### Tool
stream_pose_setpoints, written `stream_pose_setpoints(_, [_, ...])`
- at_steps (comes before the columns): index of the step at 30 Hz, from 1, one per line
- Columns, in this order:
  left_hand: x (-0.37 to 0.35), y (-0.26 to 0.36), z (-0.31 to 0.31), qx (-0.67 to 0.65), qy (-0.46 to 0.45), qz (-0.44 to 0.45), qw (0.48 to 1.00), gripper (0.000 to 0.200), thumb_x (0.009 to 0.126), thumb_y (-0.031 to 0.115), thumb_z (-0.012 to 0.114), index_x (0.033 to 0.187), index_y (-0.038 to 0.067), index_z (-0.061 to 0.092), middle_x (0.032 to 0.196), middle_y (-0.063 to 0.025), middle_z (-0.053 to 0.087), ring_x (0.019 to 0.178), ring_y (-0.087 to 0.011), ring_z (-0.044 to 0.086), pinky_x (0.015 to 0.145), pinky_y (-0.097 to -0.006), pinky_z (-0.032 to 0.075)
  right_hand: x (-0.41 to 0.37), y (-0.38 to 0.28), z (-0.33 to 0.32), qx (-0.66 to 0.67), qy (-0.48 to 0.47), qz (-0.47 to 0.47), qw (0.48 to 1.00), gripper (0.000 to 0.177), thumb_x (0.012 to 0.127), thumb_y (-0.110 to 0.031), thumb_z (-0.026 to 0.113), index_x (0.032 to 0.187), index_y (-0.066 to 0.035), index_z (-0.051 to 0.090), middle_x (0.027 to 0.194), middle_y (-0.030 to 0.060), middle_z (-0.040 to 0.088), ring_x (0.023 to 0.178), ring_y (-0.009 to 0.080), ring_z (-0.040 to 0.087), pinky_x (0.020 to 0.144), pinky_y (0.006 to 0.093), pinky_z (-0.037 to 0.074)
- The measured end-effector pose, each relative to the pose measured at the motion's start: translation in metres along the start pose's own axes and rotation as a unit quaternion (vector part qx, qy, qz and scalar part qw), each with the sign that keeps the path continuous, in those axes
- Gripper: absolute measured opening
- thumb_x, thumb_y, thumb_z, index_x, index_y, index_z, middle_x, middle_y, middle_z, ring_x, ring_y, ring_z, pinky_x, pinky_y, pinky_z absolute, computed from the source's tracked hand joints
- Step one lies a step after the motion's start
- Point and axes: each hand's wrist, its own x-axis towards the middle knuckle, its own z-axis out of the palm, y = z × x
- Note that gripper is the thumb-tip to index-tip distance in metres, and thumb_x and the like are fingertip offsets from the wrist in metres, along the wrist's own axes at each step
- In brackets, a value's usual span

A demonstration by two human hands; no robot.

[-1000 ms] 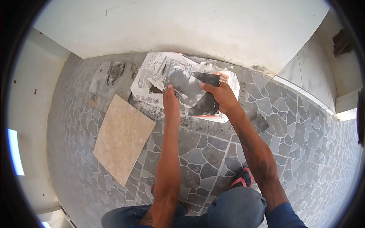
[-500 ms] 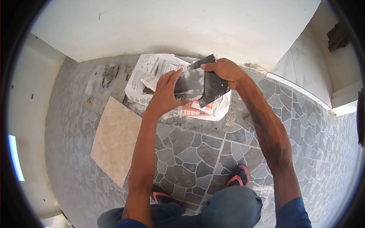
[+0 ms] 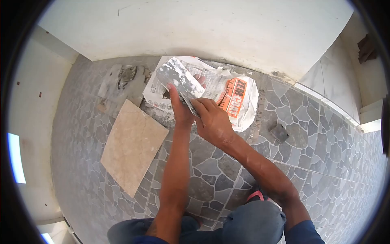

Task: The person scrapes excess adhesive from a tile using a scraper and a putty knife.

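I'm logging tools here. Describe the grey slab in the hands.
The slab is flat, roughly rectangular, grey, with rounded corners and pale mortar-like smears. It is held tilted above the bag; the left hand pinches its lower edge, thumb on the face, and the right hand meets that edge beside it.

Two hands are in view: one left hand [image 3: 180, 110] and one right hand [image 3: 213, 120]. One mortar-smeared tile piece [image 3: 178, 76] shows at them. On the floor [image 3: 211, 162] lie one beige tile [image 3: 132, 146], one printed bag [image 3: 231, 95] and one small dark tile fragment [image 3: 279, 132]. One red sandal [image 3: 255, 196] shows.
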Motion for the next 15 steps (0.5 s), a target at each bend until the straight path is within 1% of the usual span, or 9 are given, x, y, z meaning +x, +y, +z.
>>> stream_pose_setpoints(1, [-0.001,0.001,0.002,0.006,0.003,0.01,1.0,0.086,0.097,0.07,0.027,0.148,0.0,0.03,0.139,-0.0197,0.05,0.127,-0.0348,0.05,0.109,-0.0462,0.038,0.0,-0.003,0.003,-0.009,-0.003,-0.002,1.0,0.043,0.077,0.002,0.064,0.119,0.003,0.058,0.108,0.0184,0.063,0.098,0.0372,0.064,0.077,0.0442,0.056])
stream_pose_setpoints(2, [0.0,0.0,0.003,0.029,0.004,0.017,0.999,0.089,0.097,0.072,0.021,0.146,-0.001,0.031,0.137,-0.0192,0.052,0.125,-0.033,0.052,0.108,-0.0447,0.039,0.001,-0.006,0.005,-0.019,-0.007,-0.005,1.0,0.045,0.075,0.002,0.064,0.12,0.003,0.058,0.108,0.0185,0.063,0.099,0.0372,0.063,0.078,0.0442,0.056])
stream_pose_setpoints(5, [-0.001,-0.004,0.003,0.061,-0.015,0.048,0.997,0.09,0.096,0.073,0.021,0.144,-0.002,0.035,0.135,-0.0186,0.054,0.123,-0.0314,0.054,0.107,-0.0433,0.04,0.007,-0.003,0.015,-0.046,-0.014,0.028,0.998,0.047,0.073,0.004,0.062,0.121,0.004,0.057,0.106,0.0179,0.062,0.098,0.0371,0.063,0.079,0.0445,0.055])
stream_pose_setpoints(6, [-0.002,-0.006,0.008,0.065,0.016,0.043,0.997,0.091,0.095,0.074,0.023,0.139,-0.003,0.043,0.129,-0.0179,0.058,0.119,-0.0304,0.056,0.105,-0.0421,0.042,0.011,0.002,0.018,-0.045,-0.016,0.037,0.998,0.047,0.073,0.004,0.061,0.12,0.005,0.057,0.105,0.018,0.062,0.097,0.0369,0.062,0.078,0.0447,0.055])
stream_pose_setpoints(8, [-0.001,-0.004,0.003,0.078,0.029,0.019,0.996,0.092,0.094,0.076,0.024,0.134,-0.003,0.048,0.126,-0.0171,0.06,0.117,-0.0299,0.057,0.105,-0.042,0.042,0.018,0.011,0.022,-0.042,-0.021,0.056,0.997,0.046,0.072,0.005,0.06,0.119,0.005,0.058,0.103,0.0182,0.061,0.095,0.0365,0.062,0.078,0.045,0.055])
stream_pose_setpoints(9, [-0.001,-0.005,-0.002,0.083,0.036,0.007,0.996,0.092,0.094,0.077,0.025,0.132,-0.003,0.05,0.124,-0.0168,0.06,0.116,-0.0297,0.058,0.104,-0.042,0.043,0.016,0.009,0.023,-0.049,-0.016,0.037,0.998,0.045,0.072,0.004,0.06,0.118,0.005,0.058,0.102,0.0185,0.061,0.094,0.0367,0.062,0.077,0.0452,0.055])
stream_pose_setpoints(10, [0.002,-0.008,-0.007,0.055,0.022,0.002,0.998,0.091,0.095,0.075,0.024,0.13,-0.003,0.053,0.121,-0.0149,0.061,0.112,-0.0246,0.058,0.103,-0.0386,0.042,0.012,0.006,0.023,-0.056,-0.008,0.02,0.998,0.044,0.073,0.004,0.061,0.117,0.005,0.058,0.1,0.0187,0.061,0.093,0.0368,0.062,0.077,0.0453,0.055])
stream_pose_setpoints(13, [0.011,-0.023,-0.018,0.055,0.063,0.011,0.996,0.089,0.095,0.075,0.026,0.129,-0.003,0.054,0.12,-0.0144,0.062,0.112,-0.0245,0.058,0.102,-0.0382,0.042,0.023,0.021,0.026,-0.07,-0.008,0.025,0.997,0.041,0.073,0.003,0.062,0.114,0.005,0.059,0.097,0.0193,0.061,0.092,0.0368,0.063,0.075,0.0453,0.055])
stream_pose_setpoints(15, [0.009,-0.025,-0.02,0.061,0.052,0.005,0.997,0.086,0.097,0.072,0.025,0.128,-0.002,0.055,0.12,-0.0133,0.061,0.11,-0.0236,0.057,0.1,-0.0376,0.044,0.024,0.026,0.028,-0.064,-0.013,0.036,0.997,0.04,0.074,0.002,0.062,0.113,0.005,0.059,0.096,0.0194,0.06,0.091,0.0369,0.063,0.074,0.0453,0.055])
